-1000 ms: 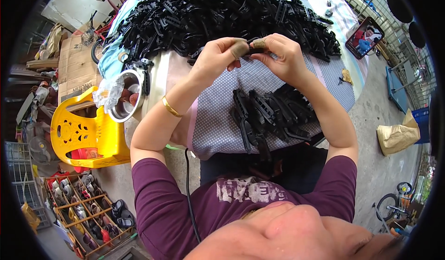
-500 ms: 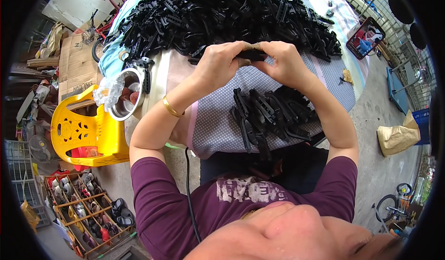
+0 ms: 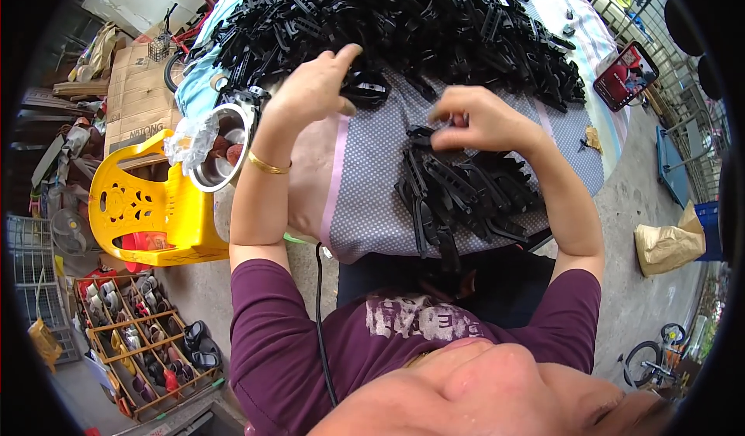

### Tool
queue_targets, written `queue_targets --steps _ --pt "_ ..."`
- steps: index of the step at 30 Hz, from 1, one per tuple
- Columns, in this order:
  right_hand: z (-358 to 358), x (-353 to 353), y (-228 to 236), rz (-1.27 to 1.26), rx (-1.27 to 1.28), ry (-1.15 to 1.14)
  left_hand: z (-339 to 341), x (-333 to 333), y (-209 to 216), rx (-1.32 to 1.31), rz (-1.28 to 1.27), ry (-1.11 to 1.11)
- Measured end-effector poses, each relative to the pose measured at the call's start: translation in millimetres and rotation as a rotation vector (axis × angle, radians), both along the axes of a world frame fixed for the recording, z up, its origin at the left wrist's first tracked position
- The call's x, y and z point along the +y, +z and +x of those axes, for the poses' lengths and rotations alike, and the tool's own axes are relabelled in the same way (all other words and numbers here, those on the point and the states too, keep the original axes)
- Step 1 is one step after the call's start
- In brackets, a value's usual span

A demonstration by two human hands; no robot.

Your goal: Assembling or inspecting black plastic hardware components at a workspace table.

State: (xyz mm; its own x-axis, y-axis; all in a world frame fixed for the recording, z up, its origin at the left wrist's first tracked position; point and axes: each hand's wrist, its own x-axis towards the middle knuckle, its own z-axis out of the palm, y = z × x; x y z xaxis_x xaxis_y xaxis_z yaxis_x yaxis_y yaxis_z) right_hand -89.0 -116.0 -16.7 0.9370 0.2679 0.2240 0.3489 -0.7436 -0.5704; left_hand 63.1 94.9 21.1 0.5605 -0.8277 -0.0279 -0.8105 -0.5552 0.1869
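Observation:
My left hand is open above the near edge of a big heap of black plastic parts, its fingers and thumb spread. Beside its thumb lies a single black clip-like part, apart from the palm. My right hand hovers over a smaller pile of long black plastic parts close to my lap. Its fingers are bent, with a gap between thumb and forefinger. One dark piece lies just off the thumb tip at the top of that pile; I cannot tell whether they touch.
A dotted grey cloth covers the table. At left stand a metal bowl with reddish-brown round items and a yellow plastic chair. A phone is propped at the right edge. A black cable runs beside me.
Both hands were together, gripping a dark part at the heap's edge. They have separated: the left moved leftward and opened, the right came down over the small pile and loosened.

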Motion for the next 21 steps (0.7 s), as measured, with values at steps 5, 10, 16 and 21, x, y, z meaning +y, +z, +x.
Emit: queue_targets --steps 5,10,16,21 --pt "21.8 5.6 -23.9 -0.22 -0.45 -0.27 -13.1 -24.2 -18.3 0.072 -0.163 -0.114" --pt "15.3 3.0 -10.7 -0.35 -0.178 -0.346 -35.6 -37.4 -29.8 0.127 -0.393 -0.065" --pt "-1.1 -9.1 3.2 -0.165 -0.194 -0.432 -54.9 -38.7 -31.3 0.046 -0.509 -0.145" --pt "1.7 -15.5 3.8 0.586 0.075 -0.238 -31.0 -39.8 -24.9 0.805 -0.872 -0.043"
